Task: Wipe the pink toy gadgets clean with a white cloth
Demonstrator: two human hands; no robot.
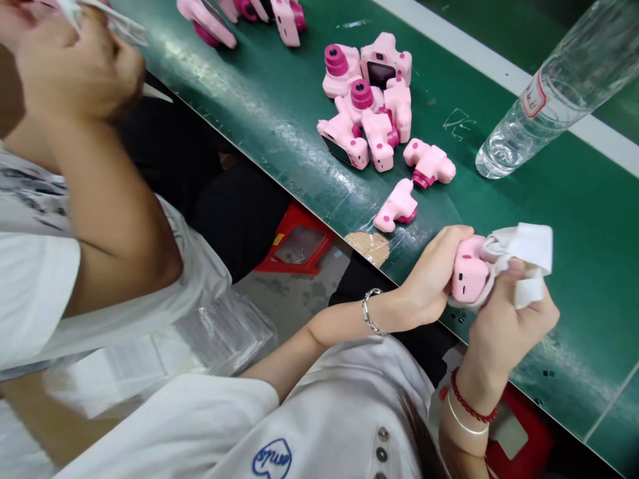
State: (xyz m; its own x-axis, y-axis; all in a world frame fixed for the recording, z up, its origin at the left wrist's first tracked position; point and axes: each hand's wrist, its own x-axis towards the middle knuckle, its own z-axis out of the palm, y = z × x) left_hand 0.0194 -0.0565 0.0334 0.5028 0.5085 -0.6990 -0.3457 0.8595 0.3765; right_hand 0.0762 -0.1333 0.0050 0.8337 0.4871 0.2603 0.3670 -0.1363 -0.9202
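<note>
Near the table's front edge, my left hand (433, 276) grips a pink toy camera (470, 278) by its left side, fingers wrapped behind it. My right hand (514, 326) is closed round a white cloth (532, 249) and presses it against the camera's right part, so the camera's lens and much of its body are hidden. On the green table (574, 193), the nearest loose pieces are a pink toy camera (397, 205) lying on its side and another pink toy camera (430, 163) with its magenta lens pointing down.
A cluster of pink toy cameras (372, 100) stands further back, and several more (289, 20) lie at the far end. A clear water bottle (549, 100) stands right of them. At left, a co-worker's hands (82, 66) hold white cloth. Red stools (299, 243) are below the table.
</note>
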